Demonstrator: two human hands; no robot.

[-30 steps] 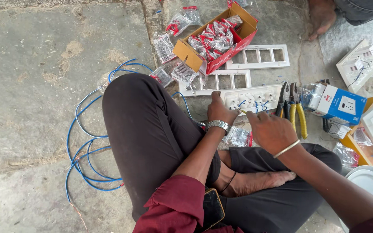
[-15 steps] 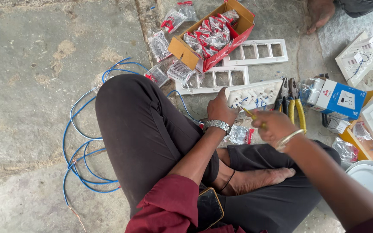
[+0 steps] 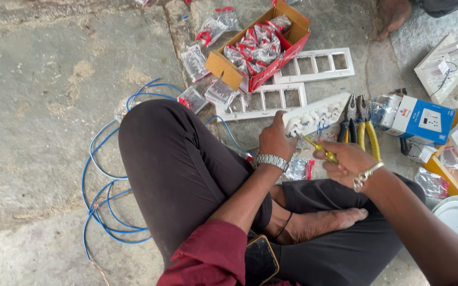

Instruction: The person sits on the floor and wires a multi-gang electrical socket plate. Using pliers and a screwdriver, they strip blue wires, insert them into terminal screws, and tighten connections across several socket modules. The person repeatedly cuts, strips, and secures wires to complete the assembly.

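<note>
Head view: 2 hands at a white switch plate on a stone floor.

The left hand [image 3: 274, 139], a metal watch at its wrist, is closed on the near end of the white switch plate [image 3: 316, 113], which lies just beyond the knees; the right hand [image 3: 348, 159] grips a yellow-handled screwdriver [image 3: 319, 148], its tip pointing at the plate; yellow-handled pliers [image 3: 362, 127] lie just right of the plate; 2 empty white frames [image 3: 314, 66] lie beyond, beside a red carton [image 3: 261, 47] of packets; blue wire [image 3: 99, 175] loops left of the knee.

Makeshift electrical work spot, stone floor [image 3: 43, 79], blue wire [image 3: 99, 175], switch plates [image 3: 314, 64], pliers [image 3: 360, 124]
</note>
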